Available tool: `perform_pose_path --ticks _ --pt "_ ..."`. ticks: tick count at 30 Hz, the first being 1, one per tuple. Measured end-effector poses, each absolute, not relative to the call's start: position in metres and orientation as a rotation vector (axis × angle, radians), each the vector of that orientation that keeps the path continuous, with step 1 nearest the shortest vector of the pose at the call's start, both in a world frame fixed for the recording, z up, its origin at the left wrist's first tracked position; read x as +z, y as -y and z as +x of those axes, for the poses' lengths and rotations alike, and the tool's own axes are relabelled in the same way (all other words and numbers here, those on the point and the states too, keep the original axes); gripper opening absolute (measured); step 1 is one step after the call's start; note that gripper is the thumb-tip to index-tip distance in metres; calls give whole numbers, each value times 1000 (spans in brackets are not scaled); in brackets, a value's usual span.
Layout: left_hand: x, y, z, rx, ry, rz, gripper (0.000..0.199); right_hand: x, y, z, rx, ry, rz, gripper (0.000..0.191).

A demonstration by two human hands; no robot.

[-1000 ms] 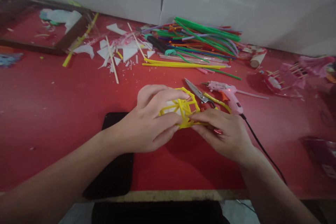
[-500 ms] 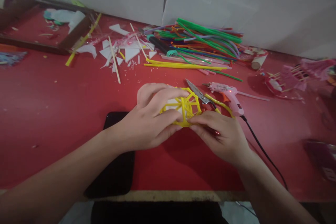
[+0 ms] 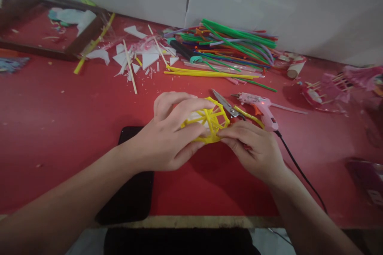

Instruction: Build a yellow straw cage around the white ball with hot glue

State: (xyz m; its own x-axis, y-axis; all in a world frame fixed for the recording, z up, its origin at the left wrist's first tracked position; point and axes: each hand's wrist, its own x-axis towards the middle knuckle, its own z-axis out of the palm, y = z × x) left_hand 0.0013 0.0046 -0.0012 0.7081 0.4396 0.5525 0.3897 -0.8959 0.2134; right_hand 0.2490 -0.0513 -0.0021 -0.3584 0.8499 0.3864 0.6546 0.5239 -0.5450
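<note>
Red surface [image 3: 74, 119], cluttered toward the wall. Nearest, a flat black slab, phone- or tablet-like [image 3: 136, 195], lies partly under the left forearm; a dropped bit or glue drip could land on it. Just beyond, the yellow openwork frame [image 3: 213, 125], pipe cleaners by the look of it, sits between the hands with a white piece [image 3: 194, 118] inside. Left hand [image 3: 172, 135] curled over its left side, fingers spread across the struts; right hand [image 3: 257, 147] narrowed to a thumb-and-finger pinch at its lower right edge. Whether a loose strip is in that pinch, can't tell. Risks: too tight a left grip could bend the thin struts; too hard a pinch or tug could pop a joint or skew the shape. Scissors [image 3: 226, 103] just past the frame, blades parted, handles partly behind the right hand: a sideways slip could nick fingers or snag a strut. Pink glue gun [image 3: 261, 107] next, light lit, so likely hot; brushing the nozzle could burn. Its black cord [image 3: 299, 175] runs beside the right forearm; catching it could drag the gun. Farther, loose yellow strips [image 3: 209, 73], then white scraps [image 3: 149, 61] and a multicoloured pipe-cleaner pile [image 3: 239, 44], low risk.
</note>
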Motion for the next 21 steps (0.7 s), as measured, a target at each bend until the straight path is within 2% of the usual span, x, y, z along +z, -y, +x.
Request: perform_pose_path --ticks 14,21 --pt "-2 -2 3 949 -700 2775 10 -3 52 248 394 2064 -1260 16" --pt "-4 -2 3 967 -720 2822 6 -2 55 249 406 2044 -1344 3"
